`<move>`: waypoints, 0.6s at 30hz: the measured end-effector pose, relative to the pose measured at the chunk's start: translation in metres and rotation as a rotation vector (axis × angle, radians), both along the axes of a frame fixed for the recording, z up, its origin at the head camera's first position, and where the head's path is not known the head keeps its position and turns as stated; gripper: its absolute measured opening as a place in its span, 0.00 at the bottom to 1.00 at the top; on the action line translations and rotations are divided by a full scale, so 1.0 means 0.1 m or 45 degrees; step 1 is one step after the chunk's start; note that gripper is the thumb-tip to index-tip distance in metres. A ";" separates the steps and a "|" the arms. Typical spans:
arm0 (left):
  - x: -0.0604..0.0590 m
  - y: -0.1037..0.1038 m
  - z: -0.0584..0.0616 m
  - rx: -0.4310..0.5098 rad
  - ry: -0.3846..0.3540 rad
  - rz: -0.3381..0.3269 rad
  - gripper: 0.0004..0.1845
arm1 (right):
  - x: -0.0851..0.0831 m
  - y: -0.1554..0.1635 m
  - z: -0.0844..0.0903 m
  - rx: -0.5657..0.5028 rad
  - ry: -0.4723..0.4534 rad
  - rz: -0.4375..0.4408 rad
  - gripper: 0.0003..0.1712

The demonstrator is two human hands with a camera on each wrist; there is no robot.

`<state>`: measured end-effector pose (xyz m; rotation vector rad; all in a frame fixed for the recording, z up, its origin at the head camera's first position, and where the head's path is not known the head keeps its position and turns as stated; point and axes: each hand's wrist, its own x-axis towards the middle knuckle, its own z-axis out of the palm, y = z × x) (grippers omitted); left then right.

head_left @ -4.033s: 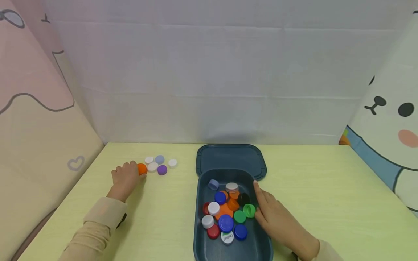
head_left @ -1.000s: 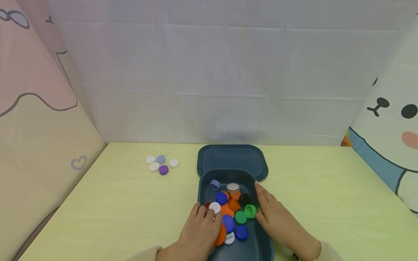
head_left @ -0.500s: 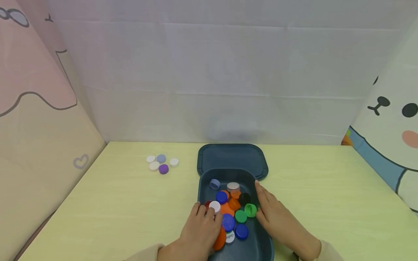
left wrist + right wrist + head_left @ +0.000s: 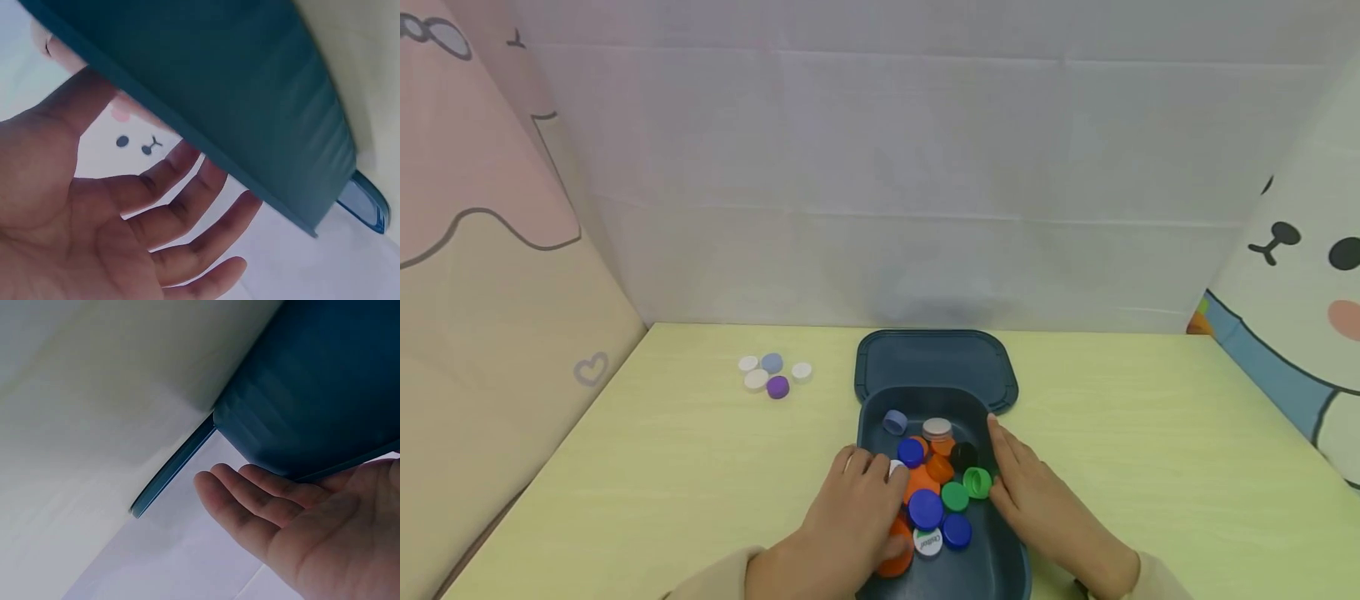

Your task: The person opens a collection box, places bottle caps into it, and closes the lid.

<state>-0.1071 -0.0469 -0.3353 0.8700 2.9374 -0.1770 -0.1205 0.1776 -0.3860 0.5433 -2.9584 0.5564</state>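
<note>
In the head view my left hand (image 4: 853, 508) reaches over the left rim of a dark blue box (image 4: 992, 575). Its thumb lies over a large orange bottle cap (image 4: 895, 567) inside, and the fingertips dip behind the rim. Spread, loosely bent fingers of this hand (image 4: 181, 206) show against the box wall (image 4: 237, 94) in the left wrist view. My right hand (image 4: 1052, 508) rests with straight fingers along the box's right side. Between the hands sit several caps, among them a blue cap (image 4: 925, 509), a green cap (image 4: 955, 497) and a white printed cap (image 4: 927, 542).
A dark blue lid (image 4: 936, 362) lies flat behind the box. To the left on the pale yellow table (image 4: 647, 450) is a small group of caps, including a purple cap (image 4: 778, 387) and a white cap (image 4: 802, 372). A pale curtain (image 4: 880, 167) hangs behind.
My left hand has carried the orange cap from the table's left group into the box. Just now it has shifted slightly left, its thumb spread over the cap. The right hand stays put.
</note>
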 end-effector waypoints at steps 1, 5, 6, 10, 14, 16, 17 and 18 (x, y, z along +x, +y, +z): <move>0.00 -0.01 0.01 0.034 0.032 0.007 0.30 | 0.00 0.00 0.00 0.000 0.001 0.000 0.36; -0.05 -0.08 0.05 0.173 0.148 0.038 0.27 | 0.00 0.01 -0.01 0.001 0.002 0.000 0.36; -0.07 -0.10 0.06 0.201 0.178 0.045 0.26 | 0.00 0.01 -0.02 0.001 0.004 0.000 0.36; -0.18 -0.18 0.07 0.290 0.261 0.092 0.24 | -0.01 0.01 -0.02 0.000 0.011 0.002 0.36; -0.33 -0.26 0.04 0.349 0.279 0.180 0.23 | 0.00 0.01 -0.02 -0.001 0.030 0.011 0.36; -0.40 -0.31 0.02 0.376 0.282 0.228 0.22 | 0.00 0.01 -0.02 -0.003 0.046 0.017 0.36; -0.44 -0.33 0.01 0.393 0.288 0.246 0.22 | 0.00 0.01 -0.02 -0.003 0.054 0.021 0.36; -0.47 -0.36 -0.01 0.403 0.295 0.265 0.21 | 0.00 0.01 -0.03 -0.004 0.061 0.024 0.36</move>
